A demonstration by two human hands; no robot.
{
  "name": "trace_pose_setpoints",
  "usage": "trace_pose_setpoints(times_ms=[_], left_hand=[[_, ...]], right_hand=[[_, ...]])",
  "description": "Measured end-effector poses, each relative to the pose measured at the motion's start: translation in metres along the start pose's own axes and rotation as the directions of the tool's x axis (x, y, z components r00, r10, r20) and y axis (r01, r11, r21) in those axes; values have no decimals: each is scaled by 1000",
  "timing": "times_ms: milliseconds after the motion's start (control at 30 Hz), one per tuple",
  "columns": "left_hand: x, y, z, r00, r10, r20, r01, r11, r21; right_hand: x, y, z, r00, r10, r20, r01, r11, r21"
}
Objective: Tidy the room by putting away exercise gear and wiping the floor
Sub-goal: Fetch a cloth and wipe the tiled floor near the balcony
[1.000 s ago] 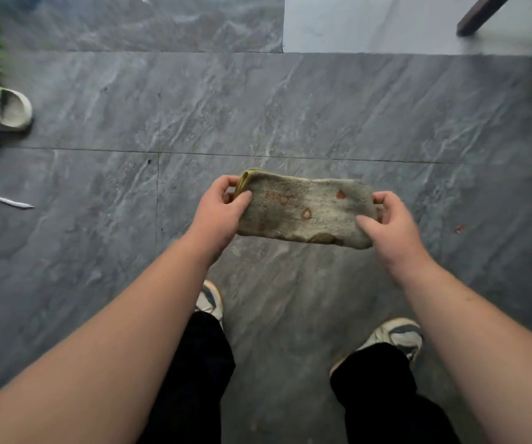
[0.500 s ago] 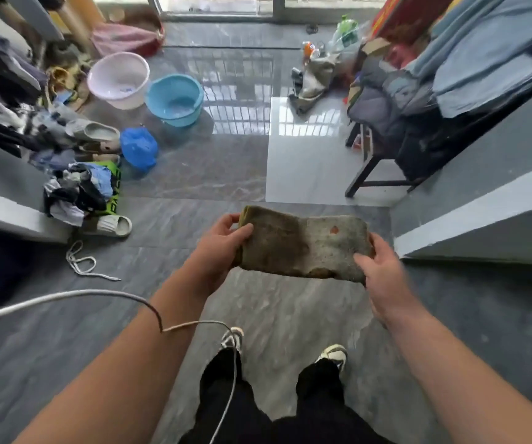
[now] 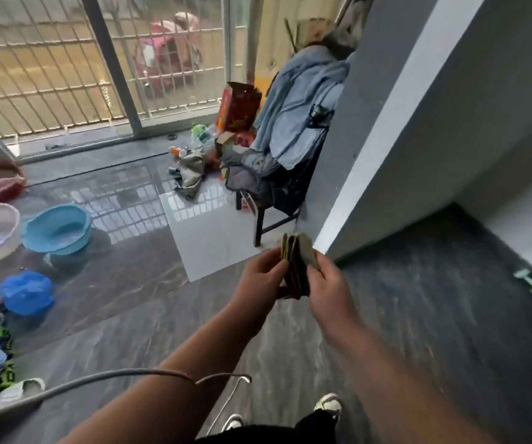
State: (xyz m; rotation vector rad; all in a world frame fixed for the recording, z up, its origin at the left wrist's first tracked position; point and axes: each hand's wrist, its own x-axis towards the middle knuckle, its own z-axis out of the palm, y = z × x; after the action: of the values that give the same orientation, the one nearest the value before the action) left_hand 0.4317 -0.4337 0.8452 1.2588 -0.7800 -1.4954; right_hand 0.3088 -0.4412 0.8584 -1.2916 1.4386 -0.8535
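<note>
Head view query: how does the cloth [image 3: 296, 267] handle?
Reply: Judged soft, light, limp; folded into a thick pad held upright above the floor [image 3: 418, 315]. Grip across the folds.
Query: hand pose?
Reply: Left hand [image 3: 263, 277] and right hand [image 3: 328, 283] pinch it from either side, forearms extended forward.

Person, head cam: forearms bare, no sleeves. Black trousers [image 3: 293, 432]. Sneakers [image 3: 328, 403], white w/ dark trim, one per foot. Grey cable [image 3: 104, 378] hanging across the left forearm.
</note>
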Motion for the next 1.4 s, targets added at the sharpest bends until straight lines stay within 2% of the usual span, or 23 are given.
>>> trace_pose_setpoints(times_ms=[133, 267, 333, 433, 500, 567, 667, 767, 933, 1033, 1167, 1400], left_hand=[[-13, 3, 50, 967, -63, 246, 56, 998, 34], [-31, -6, 120, 872, -139, 470, 48, 978, 201], [-42, -14, 163, 813, -185, 552, 42, 965, 260], [-62, -38, 235, 670, -262, 694, 30, 944, 328], [-82, -59, 287, 555, -309, 772, -50, 914, 402], [-111, -83, 343, 456, -351, 818, -176, 865, 469], [-159, -122, 426, 380, -375, 845, -394, 761, 515], [-202, -170, 508, 273, -371, 888, -627, 632, 456], [-258, -232, 612, 87, -411, 907, -864, 422, 275], [-276, -257, 662, -11, -420, 908, -944, 304, 129], [-279, -285, 726, -132, -396, 909, -983, 171, -68], [-232, -327, 848, -135, -325, 936, -991, 42, -129]], right_hand=[[-30, 10, -49, 989, 72, -128, -59, 993, 106], [-75, 31, -116, 964, 75, -257, -54, 995, 88], [-100, 44, -154, 939, 93, -330, -89, 996, 27], [-140, 76, -220, 885, 83, -457, -122, 991, -56], [-172, 115, -267, 831, 81, -550, -152, 985, -84], [-219, 118, -310, 737, 87, -670, -186, 980, -77], [-291, 141, -375, 596, 174, -784, -269, 963, 9], [-358, 182, -441, 478, 249, -842, -373, 926, 61], [-452, 227, -532, 359, 280, -890, -405, 906, 121], [-487, 247, -576, 288, 318, -903, -440, 882, 170], [-514, 272, -637, 246, 310, -918, -469, 867, 168], [-515, 310, -756, 227, 223, -948, -586, 809, 50]])
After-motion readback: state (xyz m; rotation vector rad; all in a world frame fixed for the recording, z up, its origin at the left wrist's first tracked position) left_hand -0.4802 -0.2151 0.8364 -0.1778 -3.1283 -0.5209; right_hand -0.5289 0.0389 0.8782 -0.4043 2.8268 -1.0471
